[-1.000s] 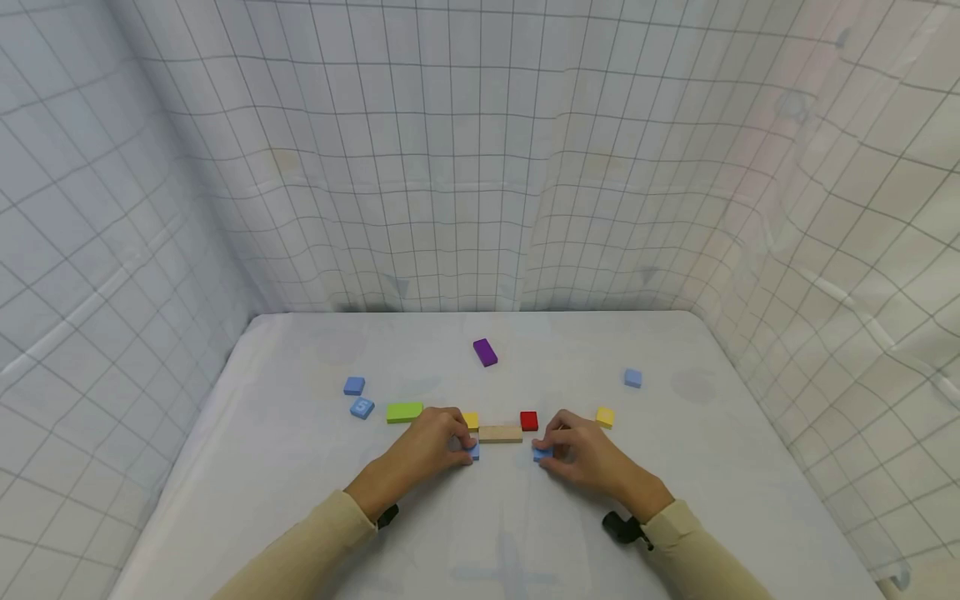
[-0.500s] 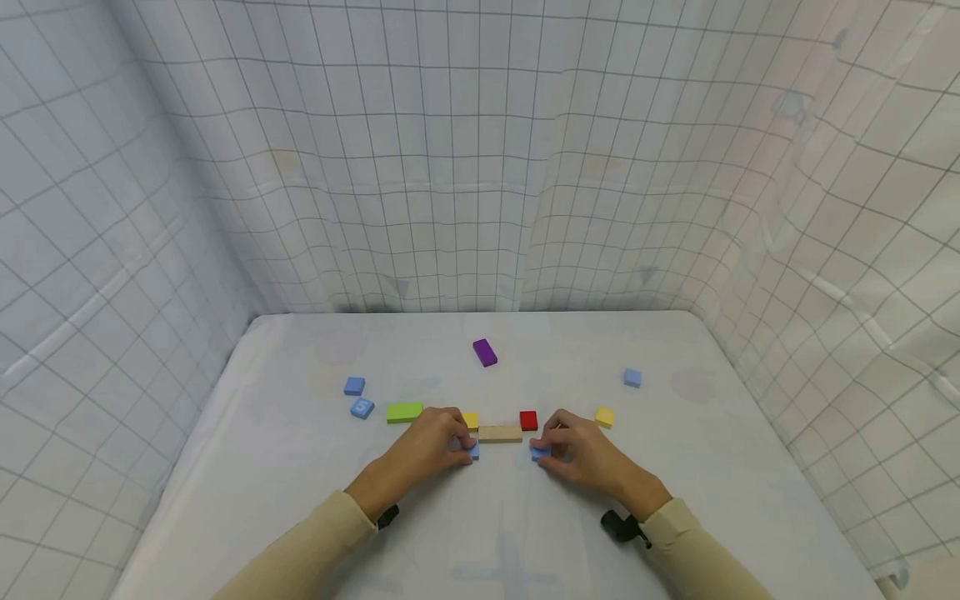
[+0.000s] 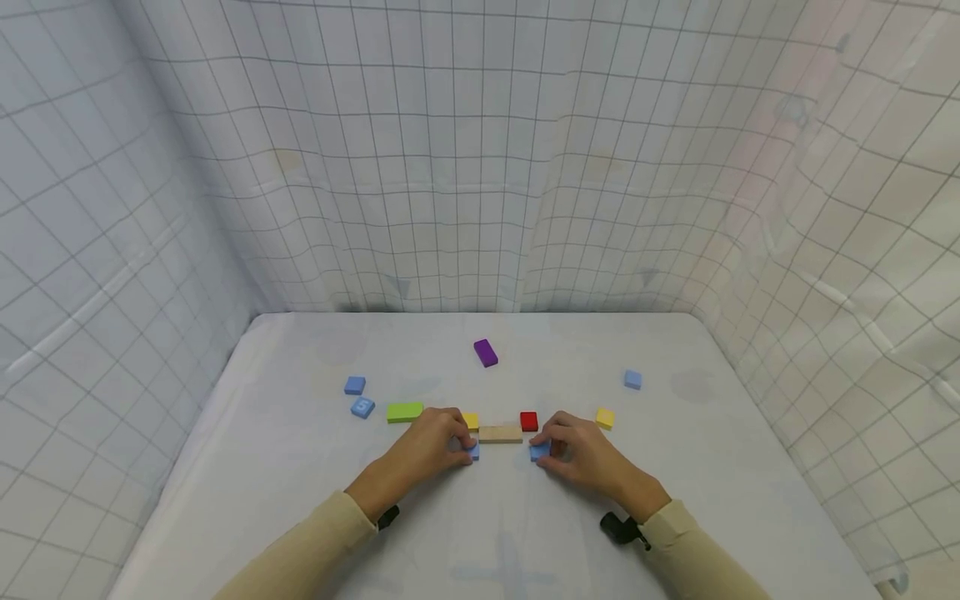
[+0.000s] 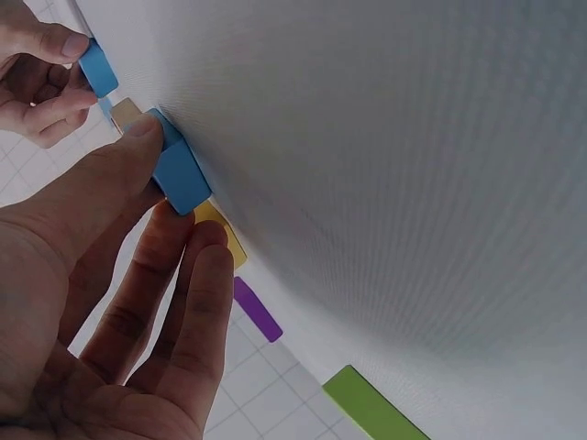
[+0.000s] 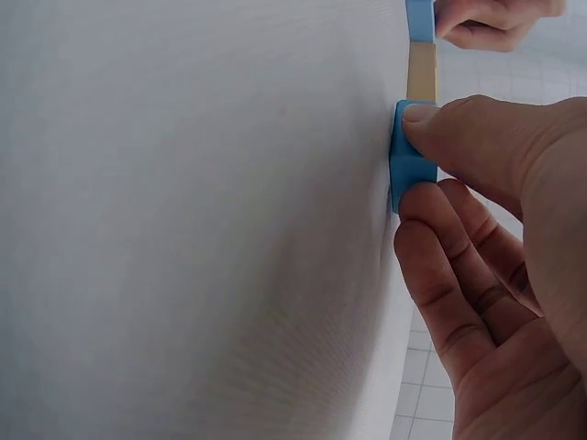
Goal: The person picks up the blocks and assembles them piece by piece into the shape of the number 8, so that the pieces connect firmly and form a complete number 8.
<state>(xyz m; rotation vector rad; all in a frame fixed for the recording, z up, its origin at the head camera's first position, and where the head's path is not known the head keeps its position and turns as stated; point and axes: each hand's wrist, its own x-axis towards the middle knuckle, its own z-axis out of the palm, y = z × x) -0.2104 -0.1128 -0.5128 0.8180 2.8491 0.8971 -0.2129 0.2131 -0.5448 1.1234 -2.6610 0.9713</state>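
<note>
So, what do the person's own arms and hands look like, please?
Plain beige sleeves end near the wrists. The left hand and right hand wear no gloves. A black device shows at the right wrist, a smaller black part at the left.

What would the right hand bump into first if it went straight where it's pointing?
Probably the wooden block. The right hand, pinching a blue block, points toward the wooden block's nearer end. The red block sits close too, so I can't be sure.
</note>
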